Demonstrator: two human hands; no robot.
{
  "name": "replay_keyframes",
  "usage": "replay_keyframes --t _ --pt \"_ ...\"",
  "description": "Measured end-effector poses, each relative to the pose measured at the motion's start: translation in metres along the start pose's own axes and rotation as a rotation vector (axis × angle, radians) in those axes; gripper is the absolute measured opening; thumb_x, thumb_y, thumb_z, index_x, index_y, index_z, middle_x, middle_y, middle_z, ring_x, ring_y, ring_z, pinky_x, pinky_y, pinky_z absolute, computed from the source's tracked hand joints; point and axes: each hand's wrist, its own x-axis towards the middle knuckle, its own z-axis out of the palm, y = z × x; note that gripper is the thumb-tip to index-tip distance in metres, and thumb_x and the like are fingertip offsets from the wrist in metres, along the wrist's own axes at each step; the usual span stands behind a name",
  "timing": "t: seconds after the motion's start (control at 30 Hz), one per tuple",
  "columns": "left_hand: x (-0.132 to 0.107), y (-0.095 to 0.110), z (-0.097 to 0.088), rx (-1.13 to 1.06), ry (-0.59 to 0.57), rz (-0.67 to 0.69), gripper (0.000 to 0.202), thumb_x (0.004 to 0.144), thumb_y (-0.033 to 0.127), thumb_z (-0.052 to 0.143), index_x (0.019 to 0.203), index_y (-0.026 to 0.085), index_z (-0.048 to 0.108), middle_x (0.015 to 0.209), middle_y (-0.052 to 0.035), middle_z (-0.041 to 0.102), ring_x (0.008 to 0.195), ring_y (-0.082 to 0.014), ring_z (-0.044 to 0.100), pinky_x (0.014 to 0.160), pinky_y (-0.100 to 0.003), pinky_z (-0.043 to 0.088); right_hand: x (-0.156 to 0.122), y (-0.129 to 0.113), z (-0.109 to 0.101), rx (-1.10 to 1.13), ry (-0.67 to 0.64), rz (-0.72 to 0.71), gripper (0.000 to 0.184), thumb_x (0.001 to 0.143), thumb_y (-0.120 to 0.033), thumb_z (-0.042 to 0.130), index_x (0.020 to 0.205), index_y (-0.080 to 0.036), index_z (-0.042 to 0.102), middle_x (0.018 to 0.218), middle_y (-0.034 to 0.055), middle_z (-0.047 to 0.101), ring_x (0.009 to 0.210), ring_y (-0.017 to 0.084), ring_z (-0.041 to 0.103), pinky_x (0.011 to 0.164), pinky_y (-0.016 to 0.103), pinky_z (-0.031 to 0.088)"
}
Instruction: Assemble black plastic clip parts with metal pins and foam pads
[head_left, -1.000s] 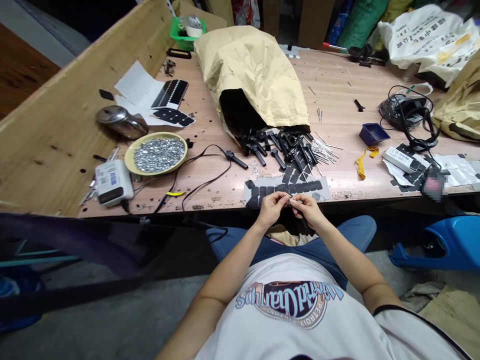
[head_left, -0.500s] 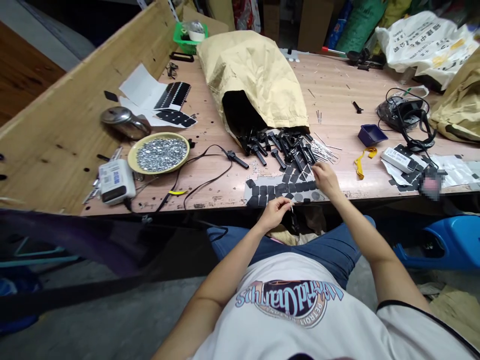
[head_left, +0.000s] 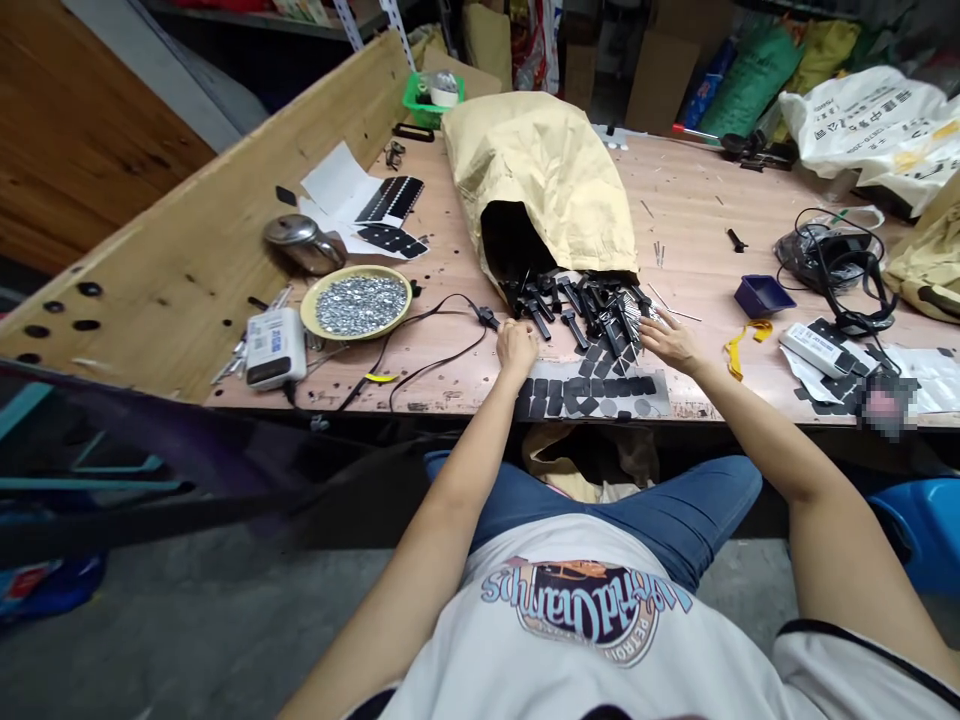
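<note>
My left hand (head_left: 517, 347) is on the tabletop, left of the pile of black plastic parts (head_left: 574, 318). Its fingers are curled down and drawn together over the spot where tiny silver pieces lay; whatever is between the fingertips is hidden. At the pile's right side is my right hand (head_left: 670, 343), fingers spread and stretched toward thin metal pins (head_left: 634, 312). The black parts spill from the mouth of a large tan sack (head_left: 544, 170). In front of the pile, a grey strip covered with black patches (head_left: 592, 393) lies along the table edge.
A yellow bowl of small silver pieces (head_left: 358, 303) stands to the left, beside a white box with a cable (head_left: 275, 347) and a metal pot (head_left: 304, 245). Rightward are a small purple tray (head_left: 763, 296), a yellow strap (head_left: 742, 348) and a black cabled device (head_left: 855, 285).
My left hand has gone from below the table edge, where a dark piece hung from it, up onto the tabletop. The right hand's fingers have spread at the pins. The camera view has shifted.
</note>
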Motion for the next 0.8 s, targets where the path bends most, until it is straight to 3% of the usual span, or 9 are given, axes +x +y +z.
replay_keyframes --t 0.1,0.2,0.3,0.4,0.5,0.63,0.8 --pt "0.004 0.009 0.006 0.047 -0.045 -0.007 0.015 0.075 0.007 0.049 0.073 0.014 0.061 0.102 -0.0190 0.059 0.111 -0.0331 0.050 0.091 -0.043 0.041 0.002 -0.021 0.000 -0.081 0.068 -0.007 0.034 0.090 -0.008 0.030 0.098 -0.021 0.061 0.098 0.0087 0.064 0.099 0.020 0.057 0.097 0.048 0.039" --pt "-0.001 0.012 0.008 -0.096 0.019 -0.039 0.015 0.074 0.005 0.048 0.070 0.016 0.057 0.096 -0.0154 0.061 0.107 -0.0298 0.053 0.092 -0.042 0.041 0.005 -0.052 0.009 -0.130 0.121 0.067 0.035 0.091 -0.008 0.031 0.111 -0.018 0.057 0.092 0.0087 0.063 0.081 0.018 0.058 0.080 0.039 0.046" --pt "-0.018 0.011 0.010 -0.512 0.053 -0.088 0.009 0.075 0.011 0.054 0.069 0.018 0.052 0.078 -0.0054 0.060 0.087 -0.0201 0.059 0.082 -0.034 0.046 0.012 -0.090 0.019 -0.042 0.164 0.222 0.032 0.093 -0.014 0.032 0.116 -0.016 0.054 0.085 0.0074 0.062 0.071 0.016 0.055 0.064 0.029 0.044" --pt "-0.041 0.011 0.013 -1.024 -0.070 -0.208 0.015 0.072 0.018 0.064 0.078 0.018 0.050 0.068 0.0017 0.057 0.066 -0.0108 0.059 0.066 -0.024 0.046 0.024 -0.127 0.022 0.057 0.164 0.340 0.030 0.096 -0.025 0.030 0.102 -0.016 0.058 0.082 0.0065 0.061 0.071 0.016 0.055 0.061 0.025 0.039" --pt "-0.062 0.013 0.014 -1.333 -0.202 -0.293 0.033 0.066 0.024 0.073 0.087 0.018 0.049 0.069 0.0034 0.058 0.060 -0.0071 0.058 0.059 -0.019 0.044 0.033 -0.150 0.018 0.050 0.108 0.401 0.031 0.096 -0.028 0.030 0.089 -0.017 0.059 0.085 0.0077 0.061 0.070 0.015 0.055 0.056 0.024 0.032" --pt "-0.075 0.014 0.013 -1.431 -0.227 -0.266 0.044 0.062 0.030 0.077 0.092 0.019 0.047 0.070 0.0042 0.060 0.062 -0.0068 0.060 0.059 -0.019 0.044 0.034 -0.161 0.009 0.012 0.042 0.443 0.029 0.095 -0.025 0.031 0.088 -0.018 0.059 0.088 0.0081 0.060 0.070 0.015 0.054 0.052 0.025 0.026" --pt "-0.080 0.016 0.013 -1.340 -0.099 -0.127 0.049 0.060 0.034 0.079 0.095 0.019 0.048 0.071 0.0041 0.062 0.064 -0.0071 0.061 0.067 -0.021 0.047 0.029 -0.161 0.005 0.062 0.025 0.472 0.026 0.094 -0.022 0.035 0.087 -0.018 0.060 0.090 0.0084 0.062 0.074 0.015 0.056 0.055 0.024 0.028"
